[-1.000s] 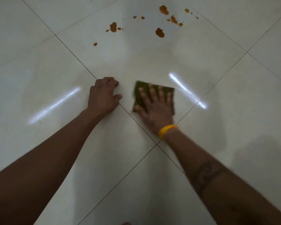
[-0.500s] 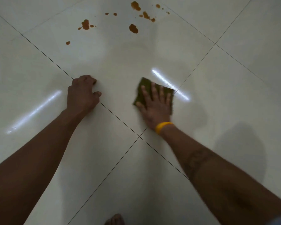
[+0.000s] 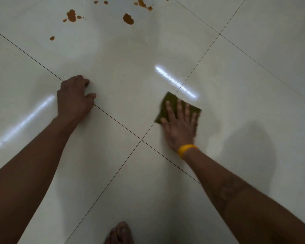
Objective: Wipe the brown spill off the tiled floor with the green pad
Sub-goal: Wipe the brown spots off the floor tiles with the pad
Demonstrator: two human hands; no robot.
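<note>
The green pad [image 3: 171,101] lies flat on the pale tiled floor [image 3: 130,67], right of centre, across a grout line. My right hand [image 3: 180,127] presses on it with straight, spread fingers; a yellow band circles that wrist. My left hand [image 3: 74,99] rests on the floor to the left, fingers curled under, holding nothing. Brown spill blots [image 3: 128,19] lie far ahead near the top edge, with another patch [image 3: 71,15] to their left and a small drop [image 3: 52,38] below. The pad is well short of them.
Dark grout lines cross just below the hands [image 3: 141,139]. Bright light streaks reflect off the glossy tiles [image 3: 174,81]. A bare foot [image 3: 121,233] shows at the bottom edge. My shadow falls on the right tile [image 3: 250,147].
My right hand has slid the pad to the right and slightly towards me, across the grout line. The left hand stays planted. The view has shifted, so the spill sits higher in frame.
</note>
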